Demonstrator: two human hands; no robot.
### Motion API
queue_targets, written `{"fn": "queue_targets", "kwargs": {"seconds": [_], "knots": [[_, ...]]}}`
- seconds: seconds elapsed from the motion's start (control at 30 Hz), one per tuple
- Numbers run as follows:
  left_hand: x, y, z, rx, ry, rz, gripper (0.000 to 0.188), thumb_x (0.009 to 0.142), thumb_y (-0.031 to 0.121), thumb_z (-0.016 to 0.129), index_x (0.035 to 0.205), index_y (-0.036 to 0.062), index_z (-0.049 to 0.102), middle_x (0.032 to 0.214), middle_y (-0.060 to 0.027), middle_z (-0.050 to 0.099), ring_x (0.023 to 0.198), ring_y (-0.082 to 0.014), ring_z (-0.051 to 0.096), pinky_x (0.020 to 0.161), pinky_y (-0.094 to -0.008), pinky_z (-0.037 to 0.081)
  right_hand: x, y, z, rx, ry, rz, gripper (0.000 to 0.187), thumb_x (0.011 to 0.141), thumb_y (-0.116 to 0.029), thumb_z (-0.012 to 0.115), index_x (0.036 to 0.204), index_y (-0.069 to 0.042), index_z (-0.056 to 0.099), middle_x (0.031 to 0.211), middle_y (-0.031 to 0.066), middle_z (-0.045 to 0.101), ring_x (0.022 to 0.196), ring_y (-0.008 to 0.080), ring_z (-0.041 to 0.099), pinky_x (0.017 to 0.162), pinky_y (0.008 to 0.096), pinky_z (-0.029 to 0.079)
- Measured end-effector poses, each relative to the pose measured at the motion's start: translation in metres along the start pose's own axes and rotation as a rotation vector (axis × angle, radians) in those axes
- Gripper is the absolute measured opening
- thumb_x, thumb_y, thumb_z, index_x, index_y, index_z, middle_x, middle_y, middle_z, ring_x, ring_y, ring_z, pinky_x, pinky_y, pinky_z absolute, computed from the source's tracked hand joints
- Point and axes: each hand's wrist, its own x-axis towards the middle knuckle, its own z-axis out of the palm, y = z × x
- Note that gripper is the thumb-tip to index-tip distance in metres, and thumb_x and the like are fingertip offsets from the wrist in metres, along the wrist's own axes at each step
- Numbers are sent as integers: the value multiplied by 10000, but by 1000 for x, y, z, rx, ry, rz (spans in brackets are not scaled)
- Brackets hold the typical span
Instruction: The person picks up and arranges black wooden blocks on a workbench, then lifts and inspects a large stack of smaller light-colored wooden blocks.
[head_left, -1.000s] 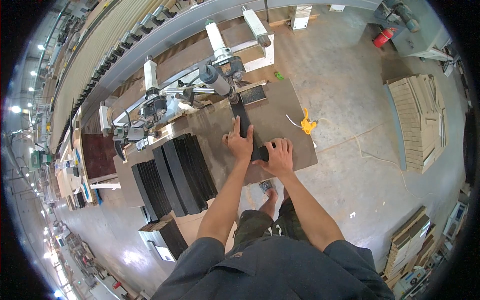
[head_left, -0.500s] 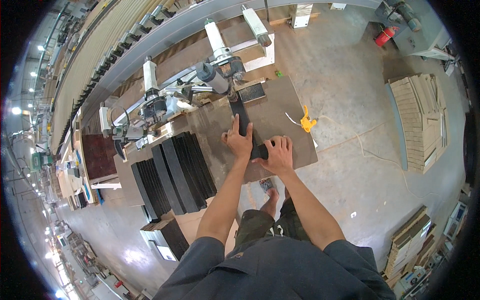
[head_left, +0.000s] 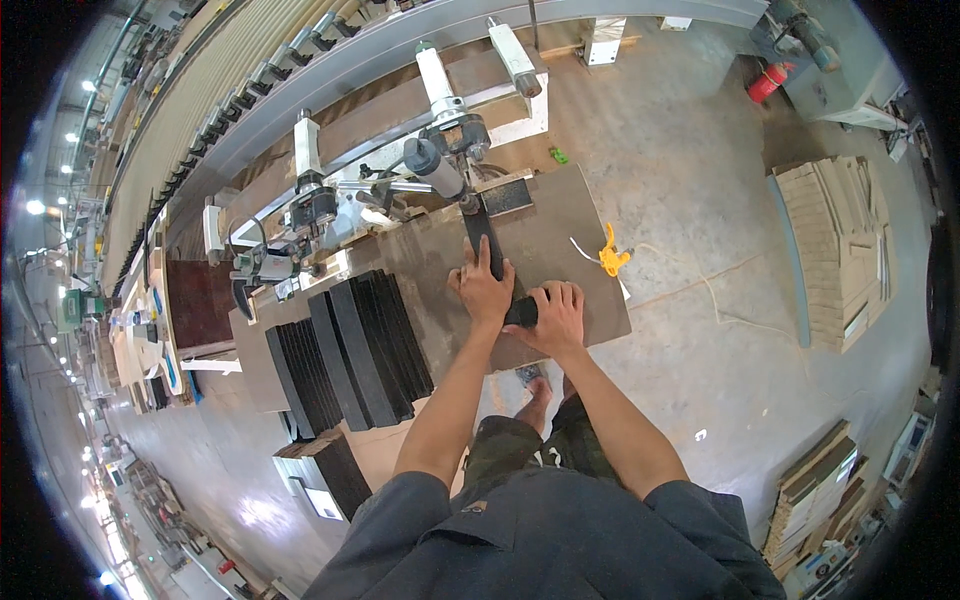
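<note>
A long black strip (head_left: 483, 236) lies on the brown board tabletop (head_left: 560, 220), its far end under a grey cylindrical clamp head (head_left: 436, 168) of the machine. My left hand (head_left: 484, 292) rests flat on the strip with its fingers stretched apart. Close beside it, my right hand (head_left: 556, 318) has its fingers bent over a short black block (head_left: 522, 312) at the strip's near end. Whether block and strip are joined, I cannot tell, as my hands cover that spot. A second short black piece (head_left: 509, 196) sits right of the clamp head.
Stacked black strips (head_left: 365, 345) stand on the table's left. Further machine heads (head_left: 312, 200) line its far side. A yellow air gun (head_left: 613, 256) with a hose lies at the right edge. Board stacks (head_left: 835, 250) and a red fire extinguisher (head_left: 769, 82) are on the right.
My right hand has shifted slightly left and nearer, around the short block. My left hand stays on the strip. The whole view has tilted a little.
</note>
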Motion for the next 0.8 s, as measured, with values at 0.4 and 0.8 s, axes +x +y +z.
{"fn": "queue_targets", "kwargs": {"seconds": [0.4,0.8], "knots": [[-2,5,-5,145,-49,21,650,992,355,660,1589,113,566,1582,-335,533,1199,-390,697,1157,-508,399,0,0,17,-14,89,28,314,975,-332,690,1225,-141,708,1294,119,637,1314,361,531,1191,557,346],[-67,3,-131,-129,-115,-84,664,955,276,697,1581,91,573,1611,-310,507,1207,-421,628,1159,-516,351,-5,15,27,-70,95,40,280,1050,-332,594,1229,-144,698,1310,113,637,1318,364,528,1203,570,338]]}}
